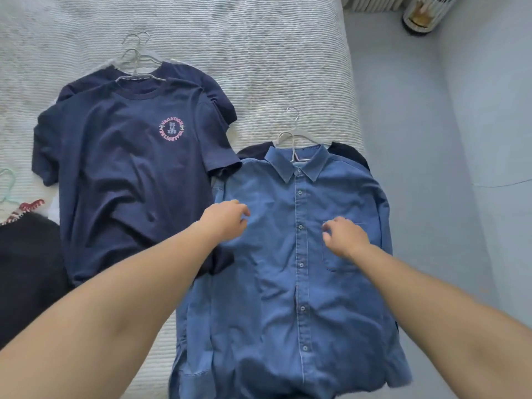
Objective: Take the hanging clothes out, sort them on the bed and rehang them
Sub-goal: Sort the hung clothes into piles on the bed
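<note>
A bed (230, 30) with a pale ribbed cover fills most of the view, and the clothes lie sorted on it in piles, each garment on its hanger. On the near right lies a blue denim button-up shirt (288, 283), front up, collar toward the far side, its white hanger (290, 139) poking out at the neck; a dark garment (351, 154) shows beneath its shoulders. Left of it lies a navy T-shirt (123, 182) with a round pink print on the chest, stacked on a second navy T-shirt (207, 84) of which only the far shoulders show; several wire hanger hooks (135, 50) stick out beyond their necks. At the near left edge is a black garment (26, 269) with red and white trim at its neck, on a pale green hanger (7, 185). Right of the bed is a blue-grey floor (431, 139), with a cylindrical bin (423, 15) at the far right. Both bare arms reach forward over the denim shirt. The left hand (226, 218) rests on the shirt's chest left of the button row, fingers loosely curled against the cloth. The right hand (344, 236) rests at the breast pocket, fingers bent down on the fabric; whether either hand pinches the cloth cannot be told.
</note>
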